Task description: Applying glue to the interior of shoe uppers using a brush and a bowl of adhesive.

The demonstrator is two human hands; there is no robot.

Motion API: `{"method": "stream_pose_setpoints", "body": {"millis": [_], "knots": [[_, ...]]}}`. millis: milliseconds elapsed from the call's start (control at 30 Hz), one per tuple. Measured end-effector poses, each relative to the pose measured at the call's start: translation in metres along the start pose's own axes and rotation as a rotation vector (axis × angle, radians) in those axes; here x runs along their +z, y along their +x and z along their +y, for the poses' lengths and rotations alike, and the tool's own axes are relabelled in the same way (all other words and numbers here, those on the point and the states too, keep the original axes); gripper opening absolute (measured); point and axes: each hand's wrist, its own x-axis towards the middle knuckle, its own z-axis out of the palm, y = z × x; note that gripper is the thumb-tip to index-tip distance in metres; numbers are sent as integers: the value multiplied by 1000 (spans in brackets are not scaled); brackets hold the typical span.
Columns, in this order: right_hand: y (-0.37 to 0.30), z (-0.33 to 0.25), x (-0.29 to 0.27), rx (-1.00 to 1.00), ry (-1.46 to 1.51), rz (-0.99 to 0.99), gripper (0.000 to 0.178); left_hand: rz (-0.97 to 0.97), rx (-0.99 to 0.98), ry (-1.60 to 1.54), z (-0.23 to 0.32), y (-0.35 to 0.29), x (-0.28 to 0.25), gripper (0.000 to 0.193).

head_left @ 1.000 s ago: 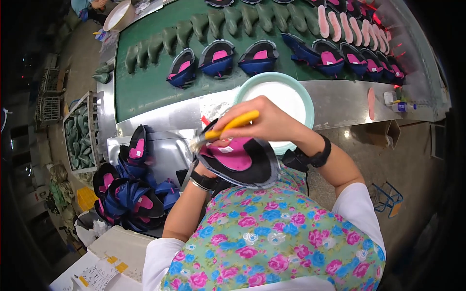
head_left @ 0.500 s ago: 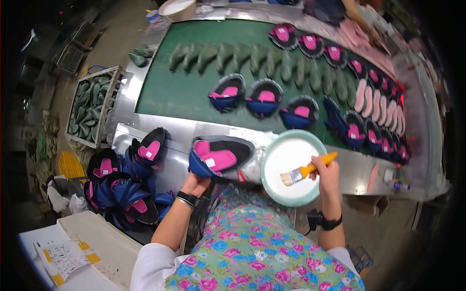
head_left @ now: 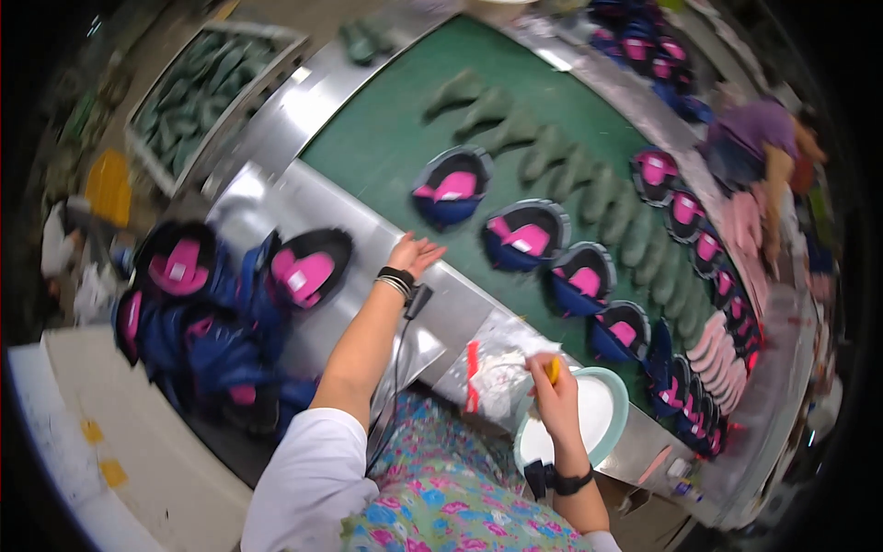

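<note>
My left hand (head_left: pixel 416 255) is empty, fingers stretched apart over the metal edge of the worktable. Just beyond it, on the green belt (head_left: pixel 386 120), lies a blue and black shoe upper (head_left: pixel 452 187) with a pink inside and a white label. Similar uppers, including a second shoe upper (head_left: pixel 526 235), run in a slanting row to the right. My right hand (head_left: pixel 555 396) is closed round a brush with a yellow handle (head_left: pixel 553 371), its bristles hidden. Below that hand stands a pale green bowl (head_left: pixel 622 414) of white liquid.
Uppers lie heaped (head_left: pixel 212 340) at left, one loose upper (head_left: pixel 311 267) beside them. Green shoe lasts (head_left: pixel 552 152) line the belt; more fill a crate (head_left: pixel 207 92). Pink insoles (head_left: pixel 717 359) lie at right. Another person (head_left: pixel 759 138) works at the far side.
The shoe upper has left my left hand and lies at the row's left end on the belt. My right hand has lifted the brush toward the bowl's left rim. The view has turned.
</note>
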Motion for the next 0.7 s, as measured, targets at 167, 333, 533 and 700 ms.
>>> {"method": "stream_pose_setpoints", "body": {"millis": [167,333,533,700], "knots": [[71,-7,132,-557,-340,-253,15,-36,77,192,43,-173,-58,39],[99,-13,301,-675,-380,-394,29,186,224,172,85,-292,-80,36],[132,30,357,-689,-664,-458,20,173,279,95,89,-305,-92,32],[76,1,267,-687,-377,-337,19,136,266,194,75,-281,-130,39]]}}
